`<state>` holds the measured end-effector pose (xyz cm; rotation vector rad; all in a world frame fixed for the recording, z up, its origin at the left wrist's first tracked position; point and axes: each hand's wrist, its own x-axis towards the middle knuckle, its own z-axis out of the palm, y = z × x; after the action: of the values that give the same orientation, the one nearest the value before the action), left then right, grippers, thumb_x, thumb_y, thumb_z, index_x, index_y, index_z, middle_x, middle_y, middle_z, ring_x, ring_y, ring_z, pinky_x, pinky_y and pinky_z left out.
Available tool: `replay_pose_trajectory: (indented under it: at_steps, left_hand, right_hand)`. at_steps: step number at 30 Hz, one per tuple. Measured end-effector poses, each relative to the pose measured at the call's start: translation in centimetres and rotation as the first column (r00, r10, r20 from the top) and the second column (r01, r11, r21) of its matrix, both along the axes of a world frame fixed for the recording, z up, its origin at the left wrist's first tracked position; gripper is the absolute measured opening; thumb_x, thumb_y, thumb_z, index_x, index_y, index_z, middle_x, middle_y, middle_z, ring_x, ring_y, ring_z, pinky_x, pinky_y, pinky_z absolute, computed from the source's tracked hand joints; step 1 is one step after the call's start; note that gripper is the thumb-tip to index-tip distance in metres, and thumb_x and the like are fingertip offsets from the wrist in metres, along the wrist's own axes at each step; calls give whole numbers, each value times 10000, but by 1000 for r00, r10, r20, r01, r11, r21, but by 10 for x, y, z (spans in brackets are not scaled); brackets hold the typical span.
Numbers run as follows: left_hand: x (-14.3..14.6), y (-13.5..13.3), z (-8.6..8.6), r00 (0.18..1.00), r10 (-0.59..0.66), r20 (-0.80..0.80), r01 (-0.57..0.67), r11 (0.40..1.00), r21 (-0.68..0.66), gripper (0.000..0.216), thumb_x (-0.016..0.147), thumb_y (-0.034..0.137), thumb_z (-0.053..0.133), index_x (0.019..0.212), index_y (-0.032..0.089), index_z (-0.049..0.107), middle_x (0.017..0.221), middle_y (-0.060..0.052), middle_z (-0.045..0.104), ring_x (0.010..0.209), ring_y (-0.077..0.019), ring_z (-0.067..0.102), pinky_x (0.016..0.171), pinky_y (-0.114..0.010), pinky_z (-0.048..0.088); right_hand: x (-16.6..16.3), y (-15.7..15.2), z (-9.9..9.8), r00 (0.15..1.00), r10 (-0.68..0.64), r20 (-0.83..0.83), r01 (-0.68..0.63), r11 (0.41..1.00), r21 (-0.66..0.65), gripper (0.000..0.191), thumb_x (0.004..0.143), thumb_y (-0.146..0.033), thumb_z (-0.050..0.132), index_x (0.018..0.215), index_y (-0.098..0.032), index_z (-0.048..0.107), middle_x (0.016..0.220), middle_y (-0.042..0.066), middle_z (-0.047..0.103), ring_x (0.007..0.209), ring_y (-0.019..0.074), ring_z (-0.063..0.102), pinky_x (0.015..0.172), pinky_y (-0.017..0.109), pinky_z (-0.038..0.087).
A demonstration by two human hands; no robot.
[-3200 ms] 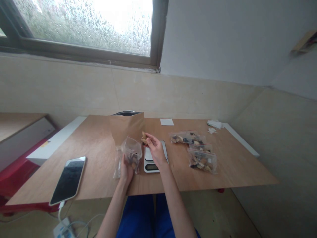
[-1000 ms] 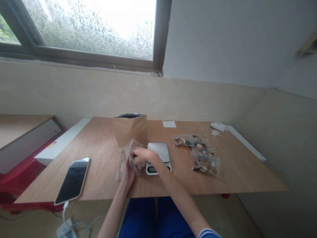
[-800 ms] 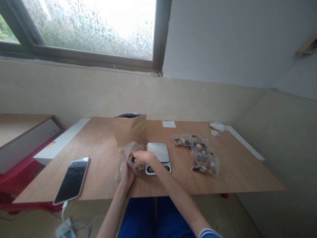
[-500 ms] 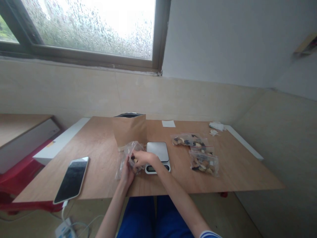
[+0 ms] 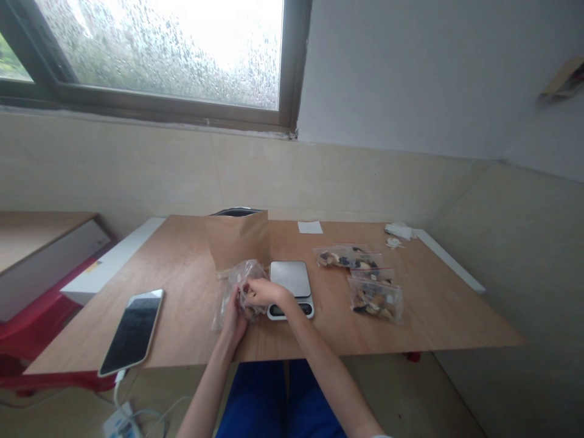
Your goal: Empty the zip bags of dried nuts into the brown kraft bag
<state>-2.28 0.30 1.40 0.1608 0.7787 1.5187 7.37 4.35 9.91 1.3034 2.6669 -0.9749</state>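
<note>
Just left of the kitchen scale, my left hand grips a clear plastic bag from its left and near side. My right hand reaches across from the right, fingers pinched together at the bag's opening. What its fingertips hold is hidden. Low in the bag, small pieces show faintly through the plastic. The scale has a bare silver plate and a small display; my right wrist passes over its left part. Behind the bag stands an open brown paper pouch with a dark inside.
Several zip bags of mixed dark and pale dried pieces lie right of the scale. A phone on a white cable lies at the left edge. Toward the back are a white paper and crumpled white scraps. A wall closes the right side.
My right fingers have shifted slightly at the bag's mouth, and the dark and pale pieces that showed by the fingertips are now mostly hidden. My left hand stays on the bag.
</note>
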Motion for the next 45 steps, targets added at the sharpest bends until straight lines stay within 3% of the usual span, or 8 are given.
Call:
replay_pose_trajectory:
  at_steps: [5,11,17,23,33,39,43,45]
  left_hand:
    - [1,0,2,1000,-19,6,19,1000,10,244,864,247,473,991,151,657,927,-67,710,814,-161,675,768,-267,528]
    - [2,-2,9,997,58,50,-60,997,47,265,897,221,422,1081,196,611,942,-43,705,796,-121,670,712,-226,536]
    - [0,-3,11,996,24,87,-30,997,65,309,891,251,432,1175,215,549,1009,-82,686,886,-169,662,758,-293,539]
    - [-1,-3,9,995,17,100,-23,998,57,346,880,258,459,1217,213,523,1019,-95,684,875,-178,666,769,-315,540]
    - [-4,-2,2,994,-15,106,7,997,79,386,850,275,512,1233,227,516,1094,-112,654,972,-212,638,783,-344,539]
    - [-4,-1,1,993,-24,119,14,996,90,380,855,258,497,1233,228,514,1092,-108,656,983,-202,634,787,-326,535]
    - [-4,-2,1,993,-26,112,17,997,79,376,849,264,503,1222,222,523,1107,-114,648,1001,-206,625,807,-334,528]
    - [-4,-2,2,994,-25,111,16,997,80,366,850,255,495,1212,217,529,1102,-114,649,992,-209,628,797,-332,532]
  right_hand:
    - [1,-2,0,998,-31,-59,33,999,23,231,745,-112,515,921,-158,656,998,60,693,955,191,622,749,209,439]
    - [-1,1,13,888,-293,-355,339,938,74,274,829,-143,473,1073,-151,598,1093,82,658,1025,176,595,849,221,439]
    - [-10,33,70,738,-248,-628,518,804,292,268,927,-233,339,1110,-177,526,1126,62,605,1069,137,551,879,190,407]
    - [-30,86,116,720,-84,-689,535,699,475,255,944,-194,302,1079,-143,512,1075,71,585,1055,124,528,901,194,372]
    - [-42,108,88,909,14,-417,244,794,557,226,932,-136,363,1026,-106,566,1025,93,628,973,144,551,851,233,396]
    - [-43,93,91,975,-15,-223,153,774,615,308,961,-229,316,1005,-109,596,1014,123,621,986,176,539,878,284,382]
    - [-40,68,93,935,2,-355,245,719,650,265,929,-184,375,1129,-138,543,1136,115,553,1084,186,475,957,310,341]
    - [-34,53,91,890,-16,-455,306,761,572,266,922,-147,341,1080,-134,555,1107,98,560,1066,158,492,949,275,354]
